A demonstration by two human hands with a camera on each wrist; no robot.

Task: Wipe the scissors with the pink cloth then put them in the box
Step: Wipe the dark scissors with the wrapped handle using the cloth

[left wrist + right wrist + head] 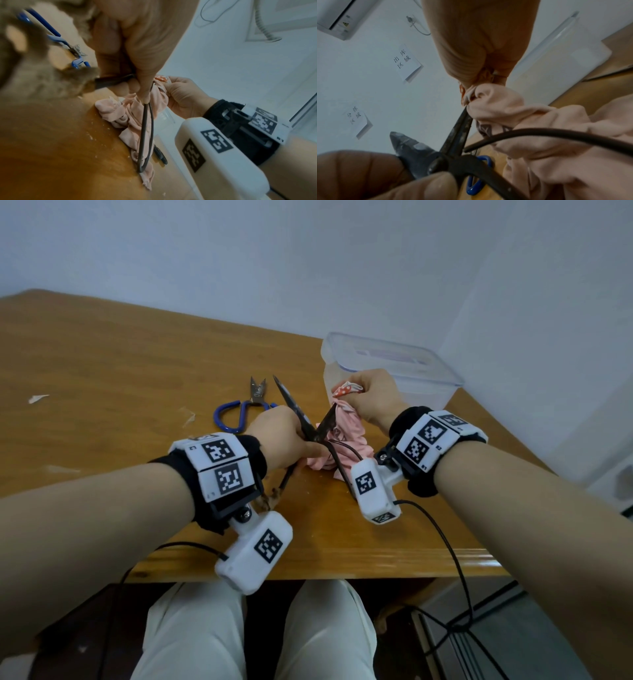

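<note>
My left hand (pixel 291 440) grips black scissors (pixel 291 402) near their pivot, blades spread apart and pointing away from me. The dark loop handle (pixel 145 135) hangs below my left fingers (pixel 145 75). My right hand (pixel 370 398) pinches a bunched pink cloth (pixel 346 436) around the tip of the right blade (pixel 460 129). The rest of the cloth (pixel 120 115) trails onto the wooden table (pixel 120 364). A clear plastic box (pixel 411 364) stands open just behind my right hand.
A second pair of scissors with blue handles (pixel 239 412) lies on the table to the left of my hands. Small scraps (pixel 37 398) lie at the table's left. The table's front edge (pixel 376 563) is close to my lap, and a wall rises behind the box.
</note>
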